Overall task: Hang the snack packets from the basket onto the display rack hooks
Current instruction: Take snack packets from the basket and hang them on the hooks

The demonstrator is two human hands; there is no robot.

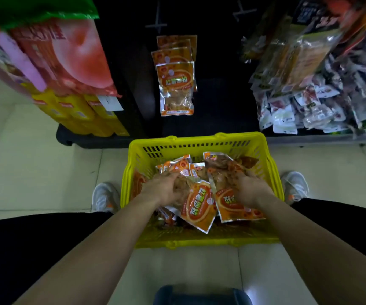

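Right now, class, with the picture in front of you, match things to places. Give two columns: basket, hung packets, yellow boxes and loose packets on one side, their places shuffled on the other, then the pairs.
Things
1. yellow basket
2. hung orange packets
3. yellow boxes
4. loose orange packets

Places
A. stacked at the left, below big red bags
B. on the floor between two white shoes
C. inside the basket, under the left hand and right hand
D. hanging at the middle of the dark rack

Pairs: 1-B, 2-D, 3-A, 4-C
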